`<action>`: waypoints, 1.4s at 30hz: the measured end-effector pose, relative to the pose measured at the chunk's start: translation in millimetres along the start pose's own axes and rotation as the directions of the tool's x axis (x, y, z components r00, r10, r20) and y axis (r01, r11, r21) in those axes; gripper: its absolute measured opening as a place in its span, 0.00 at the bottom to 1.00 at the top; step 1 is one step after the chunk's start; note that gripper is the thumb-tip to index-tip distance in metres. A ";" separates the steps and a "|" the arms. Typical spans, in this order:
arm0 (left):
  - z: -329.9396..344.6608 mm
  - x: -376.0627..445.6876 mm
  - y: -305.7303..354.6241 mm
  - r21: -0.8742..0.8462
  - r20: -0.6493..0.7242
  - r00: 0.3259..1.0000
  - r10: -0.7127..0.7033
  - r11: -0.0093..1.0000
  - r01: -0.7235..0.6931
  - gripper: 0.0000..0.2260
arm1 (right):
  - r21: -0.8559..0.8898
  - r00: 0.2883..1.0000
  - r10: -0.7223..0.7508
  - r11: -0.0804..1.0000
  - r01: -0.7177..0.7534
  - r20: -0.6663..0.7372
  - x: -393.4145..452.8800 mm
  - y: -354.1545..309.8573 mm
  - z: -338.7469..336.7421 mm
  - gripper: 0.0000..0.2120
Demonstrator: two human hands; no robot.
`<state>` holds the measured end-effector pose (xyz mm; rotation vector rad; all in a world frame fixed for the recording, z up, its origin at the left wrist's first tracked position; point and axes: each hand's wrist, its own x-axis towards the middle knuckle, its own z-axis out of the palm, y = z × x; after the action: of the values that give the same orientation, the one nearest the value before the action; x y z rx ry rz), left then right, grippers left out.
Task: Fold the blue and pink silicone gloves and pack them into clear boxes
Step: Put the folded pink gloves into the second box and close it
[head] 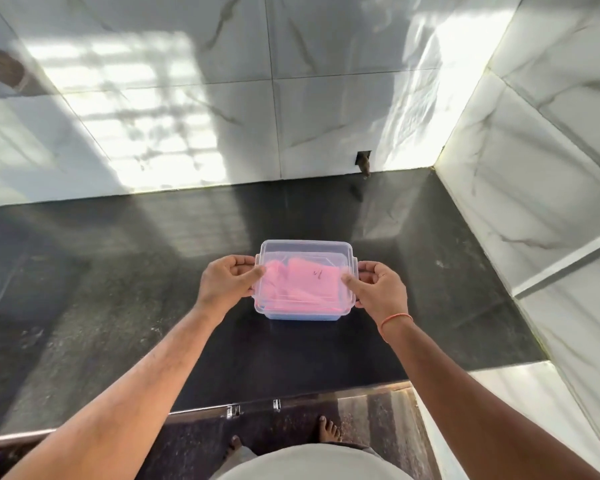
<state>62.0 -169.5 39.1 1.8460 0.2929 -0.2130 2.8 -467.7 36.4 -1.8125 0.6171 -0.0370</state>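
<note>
So, one clear rectangular plastic box (305, 251) sits on the dark polished stone countertop (118, 289), roughly in the middle, well apart from the white marble-look tiled back wall (187, 98) and from the matching tiled side wall (551, 168) on the right; its translucent lid (303, 244) is on top, with a little clip tab sticking out at each short side. Through the lid you can see the folded pink silicone glove (302, 284) lying flat and filling most of the inside; there's a small dark scribble mark on it; underneath, along the near bottom edge of the box, a strip of blue (302, 317) shows, which looks like the blue glove, though I can't tell for sure from this angle.

Both hands are on the box; the left hand (227, 284) grips the left short side, fingers curled round the clip area and thumb laid on the lid pointing inward; the right hand (378, 289) mirrors it on the right short side, thumb on the lid too, fingers wrapped at the edge. Whether the clips are actually snapped down, can't tell. The right wrist has a thin orange thread band (395, 322).

Sunlight throws bright window patches on the back wall; bare feet (328, 429) show on the floor below the counter edge.
</note>
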 end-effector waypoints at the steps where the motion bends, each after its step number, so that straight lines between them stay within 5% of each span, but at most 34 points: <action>1: 0.6 -1.0 -2.5 0.010 -0.005 1.000 0.005 1.000 -0.005 0.12 | -0.030 1.000 -0.013 0.999 0.014 0.006 -0.8 0.9 0.9 0.14; 10: 3.1 -3.5 -7.7 0.208 -0.080 0.996 0.048 0.978 -0.030 0.14 | -0.266 0.994 -0.092 0.961 0.075 -0.052 -4.6 3.0 7.2 0.11; 18: 3.3 -3.9 -19.9 0.160 -0.072 0.997 -0.031 0.986 0.042 0.11 | -0.157 0.999 -0.004 0.988 -0.002 -0.037 -0.9 14.5 8.0 0.10; 25: 14.4 1.2 -22.4 -0.013 0.115 0.960 -0.256 0.966 0.260 0.13 | 0.021 0.980 0.174 0.984 -0.177 0.095 8.5 15.6 3.3 0.18; 31: 8.8 2.9 -19.0 -0.026 0.292 0.891 -0.347 0.929 0.370 0.17 | 0.048 0.852 0.410 0.893 -0.448 0.326 15.9 14.6 -3.5 0.37; 36: 6.3 2.6 -19.2 -0.108 0.242 0.920 -0.309 0.933 0.342 0.15 | 0.040 0.830 0.412 0.887 -0.459 0.377 16.2 7.6 -4.0 0.23; 42: 11.2 -1.5 -17.4 -0.166 0.142 0.962 -0.233 0.953 0.255 0.09 | 0.033 0.911 0.293 0.948 -0.316 0.291 9.3 0.4 4.4 0.10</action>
<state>55.2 -175.6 20.4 1.6052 0.4423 -0.4536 12.1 -467.9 32.0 -1.5886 0.6754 0.3983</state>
